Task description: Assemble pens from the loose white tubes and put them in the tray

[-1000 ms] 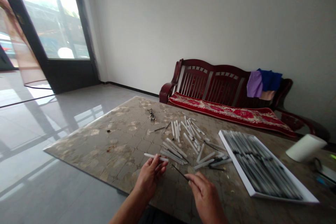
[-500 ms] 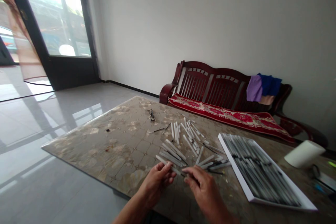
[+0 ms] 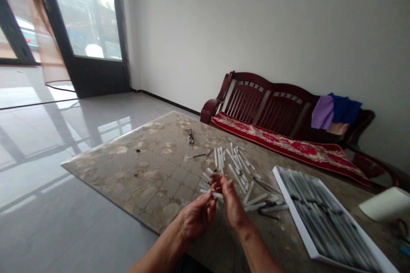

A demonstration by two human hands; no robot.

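Observation:
Both my hands are raised together just above the near part of the table [image 3: 150,166]. My left hand [image 3: 196,217] is closed, fingers pinched round a white pen barrel [image 3: 214,194]. My right hand [image 3: 233,202] is closed too, fingertips meeting the same barrel from the right. Whether a thin refill is between the fingers is hidden. Behind the hands lies a scattered heap of several white pen barrels [image 3: 235,166] and thin black refills.
A white tray [image 3: 323,217] of assembled pens lies at the right. Black spectacles [image 3: 191,136] lie further back on the table. A white roll [image 3: 386,204] sits at the far right. Behind stands a dark wooden bench [image 3: 272,111] with a red cushion and cloths.
My hands came together and lifted off the table with a white barrel. The right hand, earlier holding a thin black refill apart, now meets the left. The view swung slightly left.

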